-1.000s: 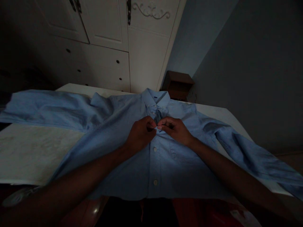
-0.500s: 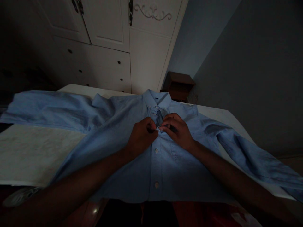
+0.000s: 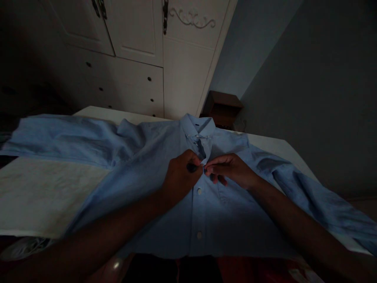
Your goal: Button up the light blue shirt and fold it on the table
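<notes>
A light blue button-up shirt [image 3: 153, 169] lies face up, its sleeves spread to both sides and its collar [image 3: 198, 126] at the far edge. On the front placket, below the collar, my left hand [image 3: 184, 175] pinches the fabric edge between thumb and forefinger. Close against it, my right hand [image 3: 231, 169] has its thumb and fingertips closed on the same spot of the placket. The button there is hidden by my fingers. Lower on the placket, a button [image 3: 199, 191] and another button [image 3: 199, 235] show. Just above my hands the placket gapes.
Under the shirt is a white table [image 3: 44, 192]. Behind it stands a white wardrobe [image 3: 188, 74] with drawers and dark handles. A small brown cabinet [image 3: 225, 100] is beside the wardrobe, near a grey wall [image 3: 318, 98].
My right hand has shifted slightly right and down, its fingers flatter, while still at the placket. My left hand keeps its pinch. The whole view has shifted slightly.
</notes>
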`<state>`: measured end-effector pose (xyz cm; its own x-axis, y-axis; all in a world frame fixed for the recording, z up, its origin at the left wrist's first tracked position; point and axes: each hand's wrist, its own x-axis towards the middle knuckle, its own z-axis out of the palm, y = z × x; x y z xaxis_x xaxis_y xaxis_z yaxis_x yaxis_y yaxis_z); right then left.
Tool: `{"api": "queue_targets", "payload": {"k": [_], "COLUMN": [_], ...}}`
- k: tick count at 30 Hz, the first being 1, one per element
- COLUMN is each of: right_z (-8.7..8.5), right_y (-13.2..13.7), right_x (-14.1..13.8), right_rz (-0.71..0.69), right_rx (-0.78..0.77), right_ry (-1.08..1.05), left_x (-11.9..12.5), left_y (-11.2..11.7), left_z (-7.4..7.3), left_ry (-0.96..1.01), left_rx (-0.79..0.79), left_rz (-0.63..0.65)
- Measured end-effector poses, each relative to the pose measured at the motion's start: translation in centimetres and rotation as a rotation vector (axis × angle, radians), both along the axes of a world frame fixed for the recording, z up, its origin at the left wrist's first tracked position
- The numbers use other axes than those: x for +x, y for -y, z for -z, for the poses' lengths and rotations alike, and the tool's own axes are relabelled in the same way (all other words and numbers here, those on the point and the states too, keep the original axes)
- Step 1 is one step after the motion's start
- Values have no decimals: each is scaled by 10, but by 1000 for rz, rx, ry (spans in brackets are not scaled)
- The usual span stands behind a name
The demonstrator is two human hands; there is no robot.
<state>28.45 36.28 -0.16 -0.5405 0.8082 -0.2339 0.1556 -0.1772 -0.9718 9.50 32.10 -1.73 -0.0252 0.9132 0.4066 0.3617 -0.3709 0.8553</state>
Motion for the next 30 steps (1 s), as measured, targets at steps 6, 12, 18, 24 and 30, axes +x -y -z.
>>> {"api": "queue_targets", "payload": {"k": [6,12,18,24,30], "right_z": [0,5,3,0,-3], "right_y": [-1,-1,3,5,6], "right_x": [1,-2,-8,-9,-10], "right_rz": [48,89,152,163,157], "right_rx": [-231,-291,-296,-314,-324], "right_ry": [-57,-94,-82,-78,-91], "left_x": [1,-1,-3,0,0], "left_y": [0,-6,-12,-12,-11], "left_z": [0,0,4,7,7], "left_ry": [13,27,70,135,82], "left_rx": [-12,-116,-206,-212,-136], "left_rz": [6,0,2,25,46]}}
